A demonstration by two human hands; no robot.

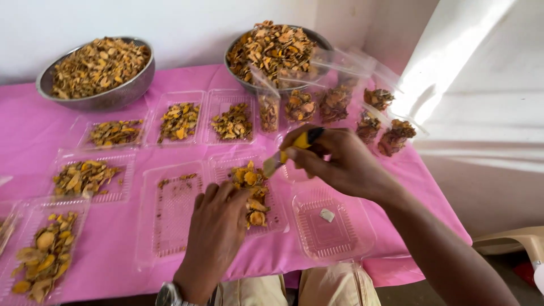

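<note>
My left hand [218, 226] rests palm down on a clear plastic tray [275, 218] and touches the pile of yellow-orange dried slices [252, 187] in it. My right hand [334, 158] hovers just above and right of that pile. It grips a small yellow-handled knife [289, 153] whose blade points down-left toward the slices. A wristwatch sits on my left wrist.
Two steel bowls [110, 93] [243, 76] heaped with dried slices stand at the back of the pink table [34, 130]. Several filled clear trays [178, 122] lie left; small filled plastic bags [334, 102] stand at back right. A clear lid [331, 226] holds a small white scrap.
</note>
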